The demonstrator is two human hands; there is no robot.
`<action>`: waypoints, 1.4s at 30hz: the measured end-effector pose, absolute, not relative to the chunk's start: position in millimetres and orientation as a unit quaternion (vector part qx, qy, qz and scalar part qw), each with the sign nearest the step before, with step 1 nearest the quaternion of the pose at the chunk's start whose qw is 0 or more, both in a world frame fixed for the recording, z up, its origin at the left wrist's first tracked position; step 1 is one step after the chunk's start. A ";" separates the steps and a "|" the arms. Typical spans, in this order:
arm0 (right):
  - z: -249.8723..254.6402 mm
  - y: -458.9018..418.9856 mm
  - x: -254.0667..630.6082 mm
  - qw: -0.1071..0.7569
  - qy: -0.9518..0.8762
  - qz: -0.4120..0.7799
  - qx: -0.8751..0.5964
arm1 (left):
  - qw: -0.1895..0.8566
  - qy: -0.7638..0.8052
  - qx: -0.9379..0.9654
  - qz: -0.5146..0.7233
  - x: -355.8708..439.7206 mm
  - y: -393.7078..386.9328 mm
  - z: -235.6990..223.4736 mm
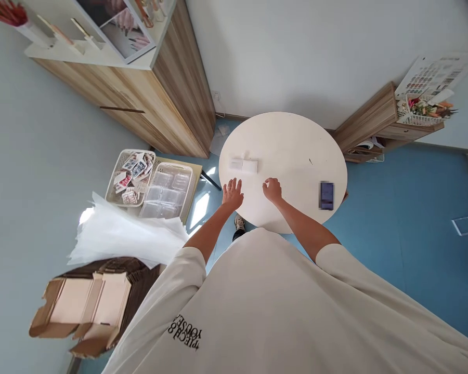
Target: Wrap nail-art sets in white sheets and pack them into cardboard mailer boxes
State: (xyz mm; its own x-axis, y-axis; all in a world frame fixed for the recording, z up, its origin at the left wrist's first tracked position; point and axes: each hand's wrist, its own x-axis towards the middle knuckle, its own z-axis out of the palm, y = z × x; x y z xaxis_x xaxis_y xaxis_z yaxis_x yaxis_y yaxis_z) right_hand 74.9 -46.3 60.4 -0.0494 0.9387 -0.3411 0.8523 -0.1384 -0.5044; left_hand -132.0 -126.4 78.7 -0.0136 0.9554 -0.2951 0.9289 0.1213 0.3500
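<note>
My left hand [233, 195] is over the left front edge of the round white table [288, 140], its fingers spread and nothing held. To its right, my right hand [272, 189] is above the tabletop with the fingers curled in; whatever they may hold is hidden. Just beyond my hands lies a small white flat piece [250, 166], like a card or small box. A thin, see-through piece [236, 163] joins or touches it on the left; I cannot tell which. Neither hand touches them. A dark, blurred-out phone-like rectangle [326, 196] lies at the table's right side.
At left stand a basket of small packets [129, 179] and a basket of clear plastic boxes [167, 191]. White sheets [128, 234] and flattened cardboard boxes [89, 301] lie nearer me. Wooden cabinets [183, 78] and a shelf [374, 119] flank the table.
</note>
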 end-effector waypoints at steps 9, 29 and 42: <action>84.4 -143.9 89.9 0.095 -0.731 0.321 -0.595 | 0.197 0.757 0.621 0.047 -100.8 -251.8 113.0; 130.7 -323.2 -141.2 0.130 -0.900 0.375 -0.179 | 0.038 0.911 0.399 0.099 -233.3 -530.9 164.4; 125.7 -470.5 -283.3 0.007 -0.952 0.301 -0.046 | 0.099 0.926 0.360 0.048 -351.0 -672.1 158.9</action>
